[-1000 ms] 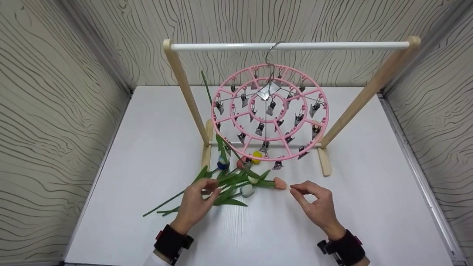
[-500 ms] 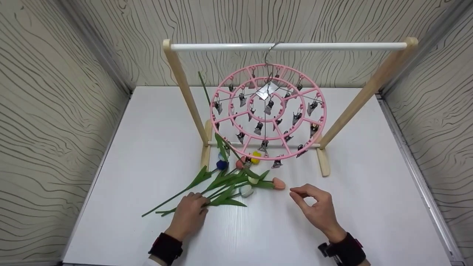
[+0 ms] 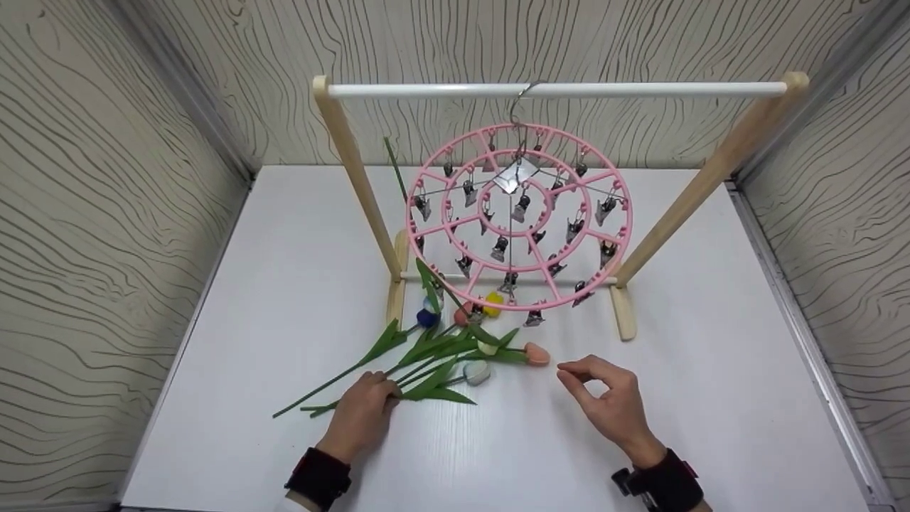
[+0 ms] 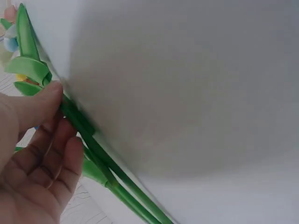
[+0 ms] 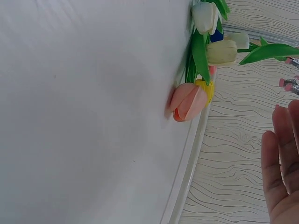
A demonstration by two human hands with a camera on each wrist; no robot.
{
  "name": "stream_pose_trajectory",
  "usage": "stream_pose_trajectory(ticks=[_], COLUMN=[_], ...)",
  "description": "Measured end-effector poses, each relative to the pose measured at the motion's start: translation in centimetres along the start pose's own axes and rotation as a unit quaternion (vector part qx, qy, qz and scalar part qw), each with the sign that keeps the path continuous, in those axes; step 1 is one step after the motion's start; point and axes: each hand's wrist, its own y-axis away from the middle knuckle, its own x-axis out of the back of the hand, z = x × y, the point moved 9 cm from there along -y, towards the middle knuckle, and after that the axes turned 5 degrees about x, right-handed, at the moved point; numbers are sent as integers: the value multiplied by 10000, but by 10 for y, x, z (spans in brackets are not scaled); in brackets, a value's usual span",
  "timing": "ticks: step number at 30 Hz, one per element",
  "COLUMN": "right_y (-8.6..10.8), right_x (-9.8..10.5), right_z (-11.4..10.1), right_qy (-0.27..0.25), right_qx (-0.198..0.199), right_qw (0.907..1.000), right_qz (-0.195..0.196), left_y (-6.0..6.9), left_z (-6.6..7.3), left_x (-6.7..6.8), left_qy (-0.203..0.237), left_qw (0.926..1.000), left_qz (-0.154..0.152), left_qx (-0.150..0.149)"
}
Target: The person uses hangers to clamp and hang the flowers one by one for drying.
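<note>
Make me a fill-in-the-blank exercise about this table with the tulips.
The round clip hanger below the white rail is colored ____.
The hand pinching green stems is the person's ____ one.
The side posts supporting that rail are made of ____.
Missing words: pink; left; wood.

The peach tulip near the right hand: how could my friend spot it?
In the head view, find the wooden rack with the round pink hanger. Tulips lie heaped near its left foot. Yours is the peach tulip farthest right, its tip toward the right hand.
</note>
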Motion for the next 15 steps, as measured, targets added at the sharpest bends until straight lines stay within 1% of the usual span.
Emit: stream_pose_trajectory(ticks=[4,6,11,15], right_y=[1,1,0,-3], right_x=[0,0,1,1], right_z=[-1,-1,-4,-11], right_qy=[-9,-11,32,54], right_qx=[-37,-39,10,165], right_qw=[10000,10000,10000,9998], right_qz=[-11,-15,-27,-39], left_y=[2,1,-1,-5], left_z=[14,22,45,62], left_x=[5,8,13,14], left_qy=[33,11,-73,-20], left_qw=[9996,9987,9958,9948], left_qz=[139,272,443,351], left_qx=[-238,-432,-800,-951])
